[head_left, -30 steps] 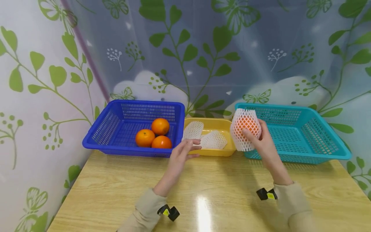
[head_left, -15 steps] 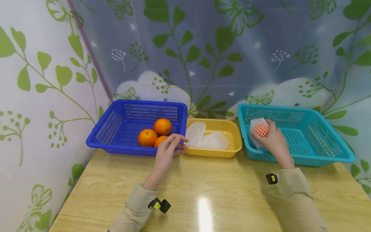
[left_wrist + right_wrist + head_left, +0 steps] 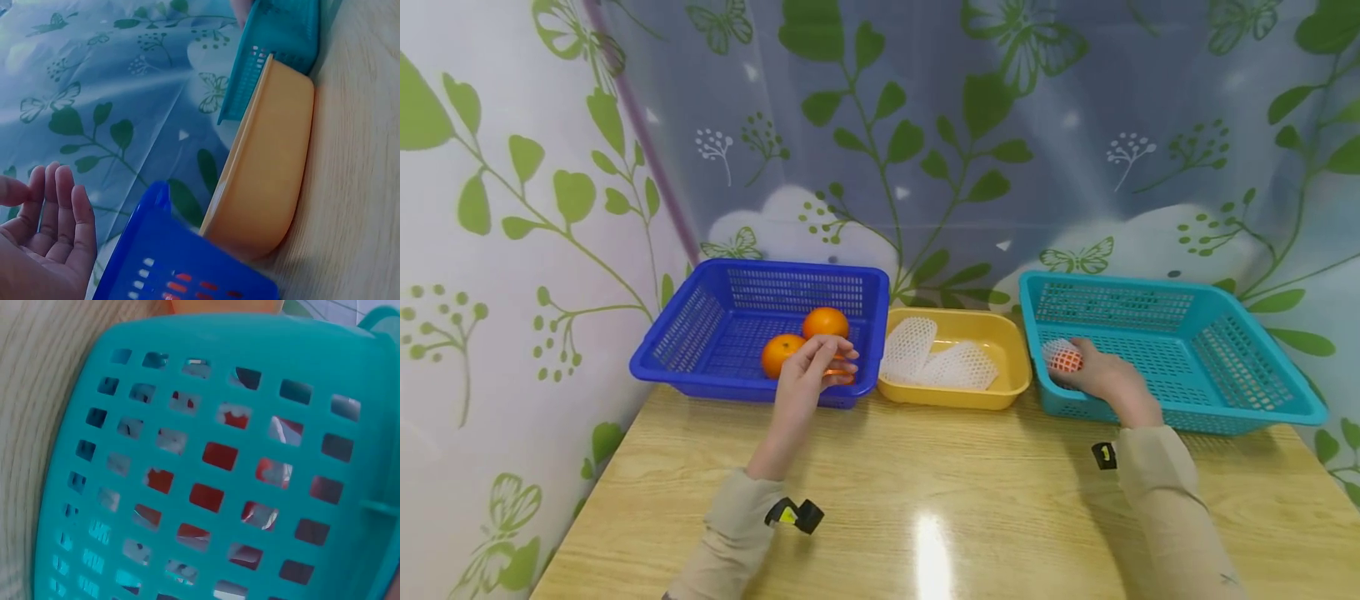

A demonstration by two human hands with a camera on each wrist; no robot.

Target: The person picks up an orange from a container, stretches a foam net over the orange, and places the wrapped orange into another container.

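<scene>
My right hand reaches into the teal basket and holds an orange sleeved in white foam netting, low at the basket's left end. Through the basket wall in the right wrist view, bits of red-orange and white show; the hand is mostly hidden there. Over the front right of the blue basket hovers my left hand, its fingers loosely bent and holding nothing, as the left wrist view of the hand confirms. Bare oranges lie beneath; one is mostly covered by the fingers.
Between the two baskets stands a yellow tray with two white foam net sleeves in it. All three containers sit in a row along the back of the wooden table, before a patterned cloth.
My right hand has carried the netted orange rightward and down into the teal basket. My left hand has moved left, from the yellow tray's edge to over the blue basket's oranges.
</scene>
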